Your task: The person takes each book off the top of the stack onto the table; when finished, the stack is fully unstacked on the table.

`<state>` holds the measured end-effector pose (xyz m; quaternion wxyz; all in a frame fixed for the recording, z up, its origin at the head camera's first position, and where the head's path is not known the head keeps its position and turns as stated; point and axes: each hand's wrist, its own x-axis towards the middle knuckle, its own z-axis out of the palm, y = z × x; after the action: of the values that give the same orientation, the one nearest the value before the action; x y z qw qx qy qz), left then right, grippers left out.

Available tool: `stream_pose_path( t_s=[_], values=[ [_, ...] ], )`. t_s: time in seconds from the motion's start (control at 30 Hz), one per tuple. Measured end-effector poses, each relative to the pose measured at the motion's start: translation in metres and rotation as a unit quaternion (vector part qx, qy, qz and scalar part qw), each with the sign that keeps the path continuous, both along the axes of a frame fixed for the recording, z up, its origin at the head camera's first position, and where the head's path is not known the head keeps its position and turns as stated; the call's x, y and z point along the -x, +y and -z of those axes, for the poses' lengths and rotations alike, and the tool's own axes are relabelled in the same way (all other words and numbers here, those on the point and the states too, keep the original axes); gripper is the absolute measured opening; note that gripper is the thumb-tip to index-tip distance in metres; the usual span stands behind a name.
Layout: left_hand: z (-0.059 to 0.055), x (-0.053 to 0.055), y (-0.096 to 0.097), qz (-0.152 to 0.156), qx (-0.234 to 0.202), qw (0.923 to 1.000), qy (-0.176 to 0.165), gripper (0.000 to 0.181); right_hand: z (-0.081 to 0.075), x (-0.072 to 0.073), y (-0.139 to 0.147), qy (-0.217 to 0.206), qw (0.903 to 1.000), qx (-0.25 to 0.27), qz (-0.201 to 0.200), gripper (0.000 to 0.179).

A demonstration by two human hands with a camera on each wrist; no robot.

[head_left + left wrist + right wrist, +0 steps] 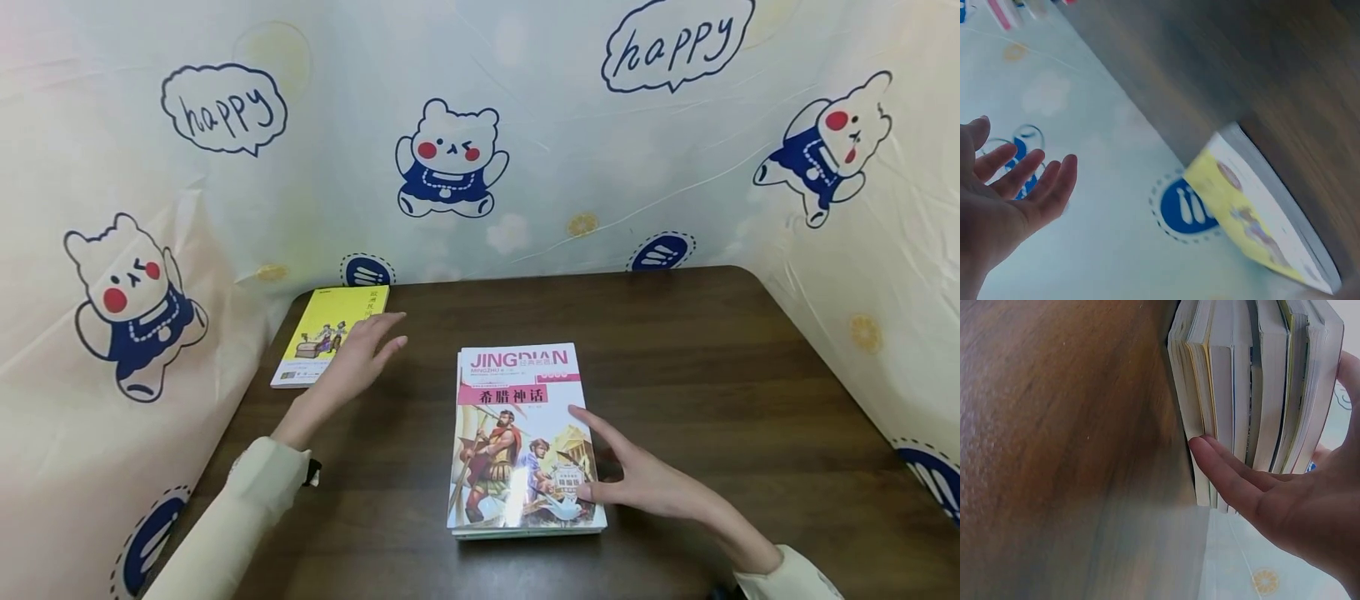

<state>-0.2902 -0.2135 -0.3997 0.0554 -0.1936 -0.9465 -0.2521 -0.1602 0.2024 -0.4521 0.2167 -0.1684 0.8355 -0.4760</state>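
A stack of books (pixel 517 442) lies near the middle of the table, its top one a glossy white and pink paperback with illustrated warriors. My right hand (pixel 637 475) rests against the stack's right side. In the right wrist view its straight fingers (pixel 1229 475) lie along the page edges of several books (pixel 1241 381). At the far left corner is a yellow paperback (pixel 322 321) with small cartoon figures and a white lower band. Over its right edge, in the head view, hangs my left hand (pixel 356 354), fingers loosely spread and holding nothing.
The dark wooden table (pixel 675 350) extends around the stack. A pale cloth (pixel 322 192) with cartoon bears and "happy" bubbles stands along the back and both sides.
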Motion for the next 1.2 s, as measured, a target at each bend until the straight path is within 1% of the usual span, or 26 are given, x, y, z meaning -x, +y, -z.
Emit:
stream_pose_path(
  t_s=[0.1, 0.27, 0.37, 0.43, 0.53, 0.67, 0.7, 0.77, 0.87, 0.93, 1.03, 1.13, 1.2],
  values=[
    [0.001, -0.01, 0.01, 0.005, -0.022, 0.9995, -0.024, 0.055, -0.001, 0.0, 0.0, -0.002, 1.0, -0.001, -0.001, 0.086],
    [0.005, -0.028, 0.023, 0.017, -0.06, 0.996, -0.064, 0.058, -0.001, -0.001, -0.001, -0.009, 1.0, -0.001, -0.001, 0.085],
    [0.005, -0.037, 0.028, 0.021, -0.077, 0.9936, -0.079, 0.063, 0.0, 0.0, -0.001, -0.01, 1.0, -0.001, 0.0, 0.085],
    [0.005, -0.042, 0.03, 0.024, -0.083, 0.9929, -0.082, 0.064, 0.001, 0.0, -0.002, -0.01, 0.9999, -0.002, 0.0, 0.085],
    [0.006, -0.05, 0.033, 0.03, -0.113, 0.988, -0.101, 0.061, 0.001, 0.0, -0.001, -0.009, 1.0, -0.001, -0.002, 0.085],
    [0.009, -0.059, 0.038, 0.046, -0.159, 0.976, -0.141, 0.059, 0.002, 0.001, 0.0, -0.007, 1.0, -0.001, -0.002, 0.085],
    [0.01, -0.061, 0.039, 0.048, -0.161, 0.9751, -0.145, 0.059, 0.002, 0.001, 0.0, -0.007, 1.0, -0.001, -0.002, 0.086],
    [0.011, -0.066, 0.043, 0.051, -0.154, 0.9766, -0.141, 0.06, 0.002, 0.0, 0.001, -0.008, 1.0, -0.003, 0.0, 0.086],
    [0.013, -0.071, 0.046, 0.052, -0.137, 0.9817, -0.122, 0.062, 0.001, -0.001, 0.001, -0.016, 0.9999, -0.002, 0.004, 0.088],
    [0.015, -0.074, 0.047, 0.055, -0.132, 0.9833, -0.113, 0.064, 0.002, -0.001, 0.001, -0.021, 0.9998, 0.002, 0.006, 0.088],
    [0.018, -0.079, 0.049, 0.059, -0.138, 0.9811, -0.122, 0.066, 0.003, -0.002, 0.0, -0.022, 0.9997, 0.01, 0.008, 0.089],
    [0.021, -0.085, 0.052, 0.066, -0.145, 0.9775, -0.138, 0.069, 0.004, -0.003, 0.001, -0.012, 0.9997, 0.019, 0.002, 0.091],
    [0.023, -0.088, 0.054, 0.069, -0.148, 0.9759, -0.145, 0.073, 0.004, -0.002, 0.002, -0.006, 0.9994, 0.035, -0.003, 0.094]
  ],
)
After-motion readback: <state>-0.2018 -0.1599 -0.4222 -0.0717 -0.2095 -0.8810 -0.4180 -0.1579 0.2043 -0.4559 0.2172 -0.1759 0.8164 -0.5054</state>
